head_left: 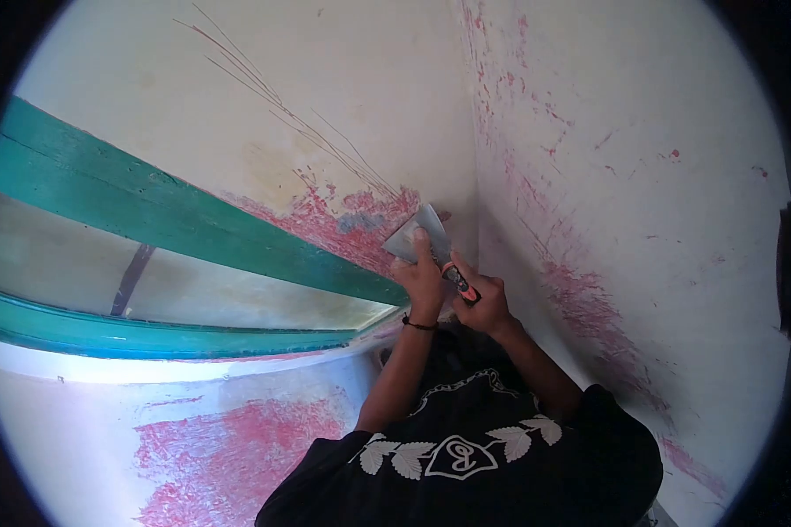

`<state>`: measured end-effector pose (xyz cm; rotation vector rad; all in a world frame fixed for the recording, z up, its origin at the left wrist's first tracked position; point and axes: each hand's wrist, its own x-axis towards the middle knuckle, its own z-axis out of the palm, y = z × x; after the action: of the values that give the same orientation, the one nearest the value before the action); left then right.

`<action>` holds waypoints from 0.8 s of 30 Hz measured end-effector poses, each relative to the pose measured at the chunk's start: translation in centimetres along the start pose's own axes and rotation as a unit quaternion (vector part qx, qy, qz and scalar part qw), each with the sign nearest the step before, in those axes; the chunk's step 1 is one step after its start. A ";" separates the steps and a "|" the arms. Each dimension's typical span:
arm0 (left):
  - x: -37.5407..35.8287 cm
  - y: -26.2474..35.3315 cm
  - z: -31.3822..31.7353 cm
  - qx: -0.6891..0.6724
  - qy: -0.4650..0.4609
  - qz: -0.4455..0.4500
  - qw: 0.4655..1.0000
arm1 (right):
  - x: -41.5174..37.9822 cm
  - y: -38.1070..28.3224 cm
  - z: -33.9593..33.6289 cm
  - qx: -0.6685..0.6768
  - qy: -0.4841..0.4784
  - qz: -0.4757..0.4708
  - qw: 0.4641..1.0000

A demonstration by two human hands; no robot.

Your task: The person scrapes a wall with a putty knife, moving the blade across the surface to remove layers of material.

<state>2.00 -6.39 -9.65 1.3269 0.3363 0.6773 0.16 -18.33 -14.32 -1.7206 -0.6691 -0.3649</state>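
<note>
A putty knife [435, 224] with a wide metal blade and an orange-and-black handle lies against the wall near the inner corner. My right hand [488, 303] is closed around its handle. My left hand [422, 281], with a dark band at the wrist, presses its fingers onto the blade; part of its grip is hidden. Around the blade the pale wall [369, 97] shows a rough pink and red patch [312, 215] with a grey smear [360, 222] on it.
A green wooden frame [176, 206] runs across the left, close to my left hand. The right wall [642, 220] meets the corner and carries pink scraped marks. Below the frame is another large pink patch [246, 448]. Thin crack-like lines [281, 110] slant above the blade.
</note>
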 end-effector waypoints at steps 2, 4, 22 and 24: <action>0.1 -0.4 0.0 -0.039 -0.009 -0.014 0.999 | 0.3 -0.5 -0.2 -0.001 0.000 0.000 1.000; 0.7 1.0 0.3 -0.051 -0.037 -0.035 0.997 | 1.3 -1.2 -0.7 -0.011 -0.014 0.009 1.000; 1.3 -2.0 -1.3 -0.085 -0.056 -0.075 0.992 | 0.3 -1.5 0.2 -0.050 -0.006 0.044 0.998; 0.8 -1.7 -1.0 -0.084 -0.058 -0.053 0.993 | -0.8 -0.7 0.5 -0.050 -0.013 0.061 0.997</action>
<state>2.49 -5.21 -11.45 1.1750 0.2481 0.5259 -0.90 -17.95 -14.34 -1.8555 -0.5703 -0.2950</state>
